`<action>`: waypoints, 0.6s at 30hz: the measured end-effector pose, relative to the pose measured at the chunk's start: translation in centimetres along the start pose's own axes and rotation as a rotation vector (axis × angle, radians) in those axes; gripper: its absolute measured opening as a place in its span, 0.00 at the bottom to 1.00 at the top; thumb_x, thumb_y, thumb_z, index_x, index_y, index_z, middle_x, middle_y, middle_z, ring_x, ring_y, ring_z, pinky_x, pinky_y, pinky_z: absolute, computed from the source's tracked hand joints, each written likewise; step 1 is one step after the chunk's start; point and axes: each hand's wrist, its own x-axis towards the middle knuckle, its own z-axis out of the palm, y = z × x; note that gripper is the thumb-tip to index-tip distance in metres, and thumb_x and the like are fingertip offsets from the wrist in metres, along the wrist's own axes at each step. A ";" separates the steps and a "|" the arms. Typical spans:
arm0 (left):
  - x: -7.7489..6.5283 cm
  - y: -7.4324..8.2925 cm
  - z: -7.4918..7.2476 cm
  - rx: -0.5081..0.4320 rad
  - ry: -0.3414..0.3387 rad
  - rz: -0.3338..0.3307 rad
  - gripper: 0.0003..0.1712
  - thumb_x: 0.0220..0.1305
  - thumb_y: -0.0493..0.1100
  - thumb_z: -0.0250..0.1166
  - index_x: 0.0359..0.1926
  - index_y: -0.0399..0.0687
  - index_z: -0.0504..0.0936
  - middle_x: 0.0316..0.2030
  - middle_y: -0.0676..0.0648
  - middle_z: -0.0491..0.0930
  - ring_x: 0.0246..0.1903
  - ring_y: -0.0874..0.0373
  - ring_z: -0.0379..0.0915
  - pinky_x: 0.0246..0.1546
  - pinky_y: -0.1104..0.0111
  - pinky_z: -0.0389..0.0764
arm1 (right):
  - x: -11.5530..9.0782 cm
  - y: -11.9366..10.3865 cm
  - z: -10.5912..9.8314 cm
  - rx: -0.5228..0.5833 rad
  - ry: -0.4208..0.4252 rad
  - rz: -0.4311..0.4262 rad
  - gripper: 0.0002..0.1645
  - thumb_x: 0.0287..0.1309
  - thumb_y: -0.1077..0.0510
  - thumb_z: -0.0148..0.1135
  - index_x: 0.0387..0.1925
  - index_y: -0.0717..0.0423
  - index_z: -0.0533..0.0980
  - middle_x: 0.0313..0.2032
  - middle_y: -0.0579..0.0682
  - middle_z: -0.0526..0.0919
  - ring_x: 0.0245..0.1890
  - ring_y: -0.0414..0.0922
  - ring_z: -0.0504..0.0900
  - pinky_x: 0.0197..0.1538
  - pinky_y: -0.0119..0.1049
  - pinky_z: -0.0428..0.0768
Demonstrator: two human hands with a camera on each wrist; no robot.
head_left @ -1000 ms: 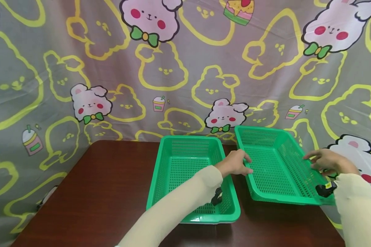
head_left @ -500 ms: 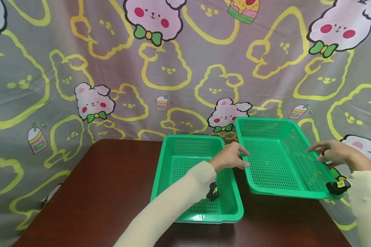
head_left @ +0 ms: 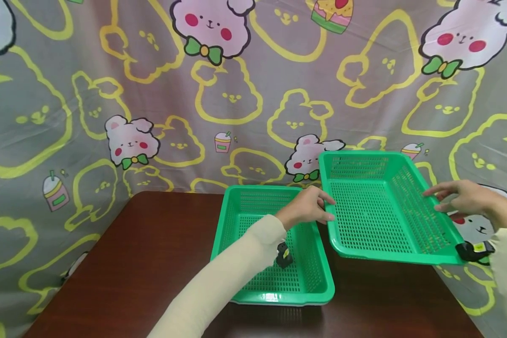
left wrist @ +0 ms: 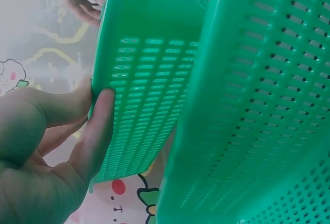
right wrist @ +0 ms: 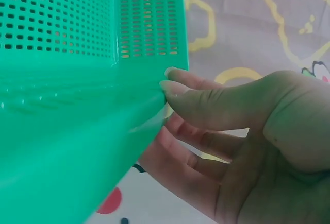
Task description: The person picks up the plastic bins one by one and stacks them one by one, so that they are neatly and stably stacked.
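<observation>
My two hands hold a green plastic basket (head_left: 365, 213) with slotted sides and floor, raised above the table at the right and tilted. My left hand (head_left: 305, 206) pinches its left rim between thumb and fingers; the left wrist view shows this grip on the basket wall (left wrist: 149, 100). At the opposite rim, my right hand (head_left: 469, 201) pinches the edge, with the thumb (right wrist: 216, 105) on the inner side. A second green basket (head_left: 274, 297) stands on the table beside it, partly hidden under my left forearm. I see nothing inside either basket.
The dark reddish-brown table (head_left: 143, 263) reaches back to a grey patterned curtain (head_left: 236, 108) hung behind and at the sides. A pale edge shows beneath the standing basket. Each wrist carries a small black camera (head_left: 284, 255).
The held basket has risen, with both hands moving up along with it. My left hand has also shifted a little to the left. The other basket stays in place on the table.
</observation>
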 end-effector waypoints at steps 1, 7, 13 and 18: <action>0.0 0.1 -0.2 -0.003 -0.003 0.009 0.23 0.61 0.33 0.74 0.58 0.42 0.85 0.19 0.49 0.71 0.27 0.56 0.88 0.34 0.70 0.87 | -0.1 -0.1 -0.1 -0.004 0.001 0.003 0.30 0.65 0.69 0.61 0.65 0.78 0.66 0.58 0.88 0.62 0.39 0.55 0.85 0.36 0.46 0.86; -0.4 0.5 -1.6 0.003 0.003 0.046 0.23 0.61 0.34 0.74 0.58 0.43 0.85 0.32 0.46 0.76 0.31 0.52 0.90 0.38 0.70 0.88 | -0.3 -1.2 -0.9 -0.012 0.022 -0.002 0.30 0.66 0.69 0.58 0.67 0.78 0.65 0.57 0.86 0.62 0.41 0.60 0.86 0.42 0.54 0.88; -1.1 0.7 -2.9 0.016 0.005 0.026 0.23 0.61 0.34 0.75 0.58 0.46 0.86 0.54 0.41 0.79 0.39 0.47 0.90 0.47 0.66 0.87 | -0.4 -2.4 -1.2 -0.006 0.029 -0.023 0.30 0.68 0.69 0.57 0.68 0.78 0.64 0.59 0.86 0.60 0.41 0.58 0.86 0.43 0.52 0.89; -1.9 0.8 -4.0 0.025 0.013 0.016 0.23 0.60 0.35 0.75 0.58 0.48 0.86 0.53 0.43 0.77 0.35 0.51 0.90 0.45 0.68 0.87 | -0.5 -3.5 -1.0 -0.003 0.054 -0.049 0.30 0.70 0.66 0.58 0.68 0.77 0.64 0.57 0.82 0.64 0.38 0.52 0.86 0.41 0.48 0.89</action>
